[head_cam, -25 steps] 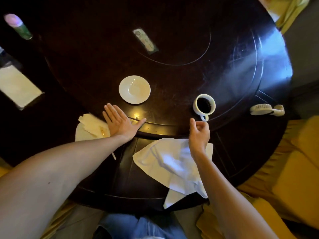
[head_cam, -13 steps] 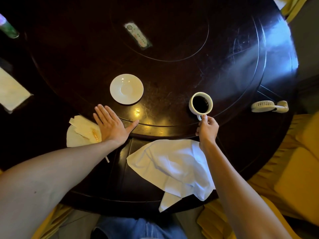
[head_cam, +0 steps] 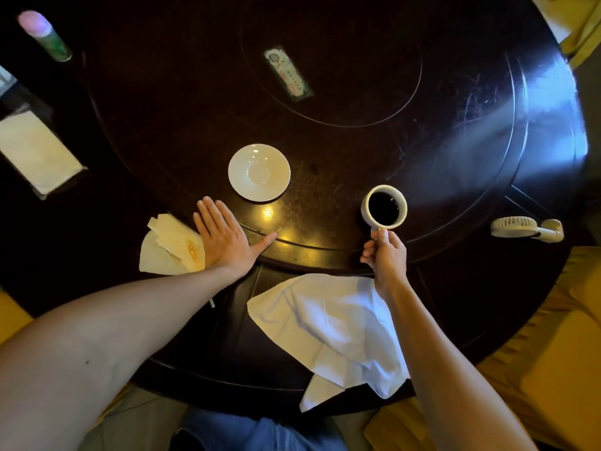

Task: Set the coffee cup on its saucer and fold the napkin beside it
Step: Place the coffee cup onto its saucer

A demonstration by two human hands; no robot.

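Since the earlier frames the right hand [head_cam: 385, 255] has closed on the coffee cup [head_cam: 384, 206], fingers now curled round its handle at the near side; whether the cup has left the wood or sits on it I cannot tell. It holds black coffee and stands to the right of the saucer [head_cam: 259, 172], well apart from it. Flat on the table [head_cam: 357, 151], the left hand [head_cam: 224, 239] lies palm down with fingers straight, just this side of the saucer, its outer edge against a crumpled paper tissue [head_cam: 169, 247].

White and unfolded, the napkin [head_cam: 328, 327] lies rumpled at the near edge, one corner hanging over.

Dark polished wood, round, with ring grooves and a pale window glare at right. A small white fan [head_cam: 527, 227] lies at the right edge, and a label [head_cam: 287, 74] near the centre. Yellow seats surround the table.
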